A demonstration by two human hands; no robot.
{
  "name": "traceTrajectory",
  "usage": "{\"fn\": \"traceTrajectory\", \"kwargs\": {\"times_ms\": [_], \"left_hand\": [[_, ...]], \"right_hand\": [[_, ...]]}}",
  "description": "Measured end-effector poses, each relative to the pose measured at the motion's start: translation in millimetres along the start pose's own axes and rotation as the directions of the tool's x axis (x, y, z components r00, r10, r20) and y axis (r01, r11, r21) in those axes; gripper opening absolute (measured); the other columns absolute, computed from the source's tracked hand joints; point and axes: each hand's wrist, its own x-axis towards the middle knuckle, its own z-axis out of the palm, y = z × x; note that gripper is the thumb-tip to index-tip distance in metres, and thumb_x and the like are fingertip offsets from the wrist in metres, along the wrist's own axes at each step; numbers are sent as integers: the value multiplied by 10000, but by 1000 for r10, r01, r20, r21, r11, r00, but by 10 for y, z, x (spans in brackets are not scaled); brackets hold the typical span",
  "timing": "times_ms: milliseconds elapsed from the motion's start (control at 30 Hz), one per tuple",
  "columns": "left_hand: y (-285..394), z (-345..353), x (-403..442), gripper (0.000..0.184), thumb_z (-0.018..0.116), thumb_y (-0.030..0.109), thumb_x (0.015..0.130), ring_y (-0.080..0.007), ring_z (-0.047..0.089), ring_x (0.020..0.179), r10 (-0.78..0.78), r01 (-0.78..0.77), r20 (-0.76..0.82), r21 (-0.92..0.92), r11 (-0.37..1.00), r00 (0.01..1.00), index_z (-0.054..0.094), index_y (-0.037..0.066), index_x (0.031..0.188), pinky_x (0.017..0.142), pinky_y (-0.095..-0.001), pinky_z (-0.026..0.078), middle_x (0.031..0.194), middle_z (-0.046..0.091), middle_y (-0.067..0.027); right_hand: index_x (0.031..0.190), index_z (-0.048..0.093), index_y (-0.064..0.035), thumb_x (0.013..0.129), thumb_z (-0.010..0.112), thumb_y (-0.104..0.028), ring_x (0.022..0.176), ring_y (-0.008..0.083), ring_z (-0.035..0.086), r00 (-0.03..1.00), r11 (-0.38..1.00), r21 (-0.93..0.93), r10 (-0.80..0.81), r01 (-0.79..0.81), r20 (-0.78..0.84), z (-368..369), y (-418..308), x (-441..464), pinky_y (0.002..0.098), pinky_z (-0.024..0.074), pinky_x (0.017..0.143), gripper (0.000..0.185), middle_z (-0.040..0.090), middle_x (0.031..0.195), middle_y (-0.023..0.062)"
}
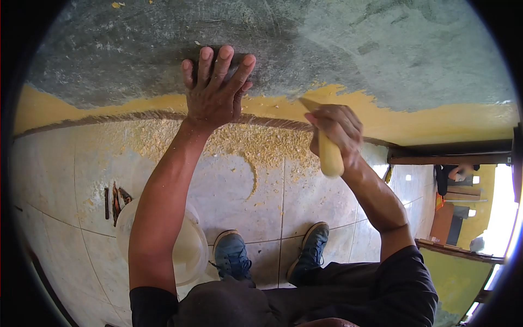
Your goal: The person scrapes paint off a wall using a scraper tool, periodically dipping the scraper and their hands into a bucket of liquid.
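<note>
My left hand (pixel 214 90) lies spread against the wall (pixel 348 49), fingers pointing up, over the bare grey part just above a strip of yellow paint (pixel 392 117). In my right hand (pixel 340 128) is a scraper with a thick pale-yellow handle (pixel 330 155), gripped in wrapped fingers. Its narrow blade (pixel 309 103) points up and left at the ragged border between yellow paint and grey surface. The hand is slightly blurred, and whether the blade touches the wall I cannot tell.
Paint flakes (pixel 245 141) cover the tiled floor (pixel 321 201) along the wall's base. A white bucket (pixel 199 245) stands under my left forearm, beside dark, narrow pieces (pixel 116 203). My blue shoes (pixel 232 253) are on the tiles. A doorway and another person (pixel 460 173) appear at right.
</note>
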Motion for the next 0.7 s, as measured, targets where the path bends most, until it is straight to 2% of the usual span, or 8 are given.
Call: {"fn": "traceTrajectory", "kwargs": {"times_ms": [100, 167, 300, 367, 433, 600, 633, 700], "left_hand": [[10, 10, 32, 609, 474, 402, 1057, -394, -25, 1577, -8, 8, -8, -31, 1000, 1000, 308, 228, 1617, 1219, -598, -97, 1713, 90, -149], [74, -5, 26, 565, 486, 366, 1053, -290, 41, 1591, -119, 115, -28, -114, 987, 993, 334, 351, 1597, 1246, -547, -71, 1721, 127, -33], [70, -6, 28, 569, 488, 352, 1051, -288, 40, 1591, -106, 102, -41, -101, 990, 994, 333, 350, 1598, 1245, -547, -76, 1721, 129, -34], [84, 3, 31, 561, 476, 323, 1055, -287, 44, 1591, -122, 116, -39, -132, 984, 992, 335, 352, 1597, 1243, -547, -79, 1720, 135, -32], [73, -3, 69, 558, 469, 312, 1056, -284, 44, 1591, -119, 112, -42, -141, 984, 992, 336, 354, 1596, 1244, -545, -80, 1720, 135, -29], [58, -14, 31, 558, 467, 293, 1056, -274, 47, 1591, -110, 105, -31, -132, 986, 993, 337, 359, 1595, 1249, -532, -81, 1720, 136, -17], [39, -23, 14, 562, 469, 334, 1060, -319, 18, 1587, -71, 70, -10, -92, 993, 997, 326, 313, 1604, 1240, -549, -88, 1719, 117, -66], [18, -23, 34, 579, 471, 376, 1065, -364, -12, 1582, -34, 34, -3, -51, 998, 999, 316, 266, 1612, 1231, -566, -96, 1717, 98, -116]], "right_hand": [[824, 658, -71, 748, 739, -106, 746, 231, 711, 999, 996, 84, 33, -34, 10, 189, 54, -150, 364, 548, 638, 117, 721, 829, 85], [832, 666, -67, 742, 726, -93, 751, 235, 714, 998, 995, 84, 57, -61, 40, 115, 15, -51, 370, 551, 642, 111, 725, 842, 90], [853, 682, -69, 737, 724, -97, 773, 223, 717, 1000, 1000, 31, 3, -2, -30, -38, -31, 26, 378, 553, 643, 126, 728, 845, 79], [865, 669, -70, 727, 739, -110, 768, 238, 714, 989, 994, 67, 76, -85, 130, 176, 28, -143, 383, 543, 636, 159, 718, 845, 73], [853, 659, -67, 712, 747, -112, 772, 238, 713, 983, 995, 49, 79, -88, 168, 178, -38, -77, 379, 545, 640, 172, 717, 851, 71], [849, 668, -44, 697, 739, -100, 750, 257, 703, 997, 999, 49, 7, -3, -77, 8, -58, 39, 384, 539, 640, 177, 715, 850, 91], [853, 673, -44, 706, 735, -99, 746, 261, 701, 993, 998, 64, -8, 15, -116, 46, -24, -23, 387, 539, 641, 169, 714, 853, 95], [856, 680, -45, 730, 718, -87, 743, 272, 698, 974, 989, 49, 130, -141, 184, 124, 17, -189, 387, 537, 631, 138, 710, 847, 104]]}}
